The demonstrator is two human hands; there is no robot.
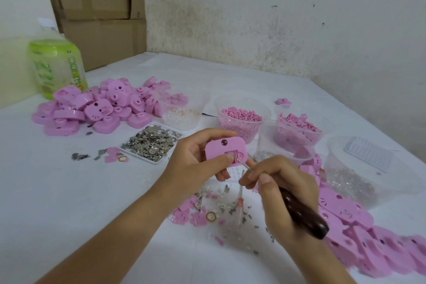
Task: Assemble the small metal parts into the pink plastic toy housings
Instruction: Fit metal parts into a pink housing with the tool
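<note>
Pink rounded plastic housing above the white worktop, looks light, stiff, slick (best held by its edges). Left grip pinches it; right grip pinches a dark-handled metal pick.

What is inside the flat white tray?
The white tray holds a heap of small grey metal parts. The heap covers most of its floor, so anything underneath cannot be seen.

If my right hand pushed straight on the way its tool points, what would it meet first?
Probably the pink rectangular plastic housing in the left hand; the tip of the dark-handled metal pick seems at its recess.
</note>
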